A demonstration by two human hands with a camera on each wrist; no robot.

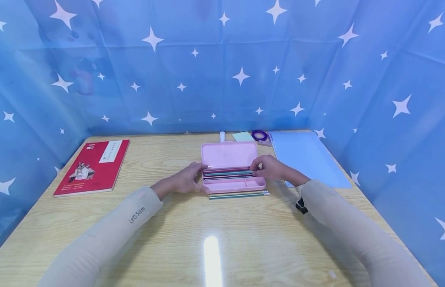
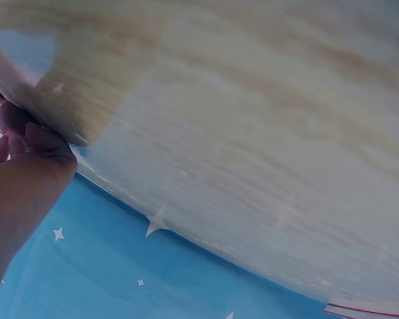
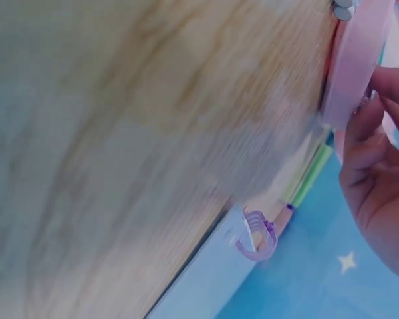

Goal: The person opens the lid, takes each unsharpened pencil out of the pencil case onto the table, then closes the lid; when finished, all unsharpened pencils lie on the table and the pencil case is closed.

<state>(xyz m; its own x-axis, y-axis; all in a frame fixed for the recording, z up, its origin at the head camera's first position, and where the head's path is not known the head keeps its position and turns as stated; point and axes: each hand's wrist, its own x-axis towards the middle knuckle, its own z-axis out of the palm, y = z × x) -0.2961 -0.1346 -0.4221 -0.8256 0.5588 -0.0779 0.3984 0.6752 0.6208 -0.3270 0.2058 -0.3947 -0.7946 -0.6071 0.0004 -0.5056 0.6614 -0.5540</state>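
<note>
A pink pencil case [image 1: 229, 154] lies on the table with its lid raised toward the back. Several dark and teal pencils [image 1: 227, 173] lie lengthwise in its tray. My left hand [image 1: 186, 178] grips the case's left end, thumb at the front corner and fingers at the hinge side. At the right end, my right hand [image 1: 270, 167] pinches the end of a teal pencil between thumb and fingers, over the case's edge. In the right wrist view, the fingertips [image 3: 379, 93] reach past the pink wall. More pencils [image 1: 238, 195] with white-tipped ends lie along the case's front.
A red book [image 1: 91, 167] lies at the left. At the right is a pale blue sheet or folder [image 1: 308, 159]. Behind the case stand a white cylinder [image 1: 222, 136], pale green paper [image 1: 243, 136] and a purple tape roll [image 1: 259, 135]. A star-patterned curtain [image 1: 208, 67] surrounds the table.
</note>
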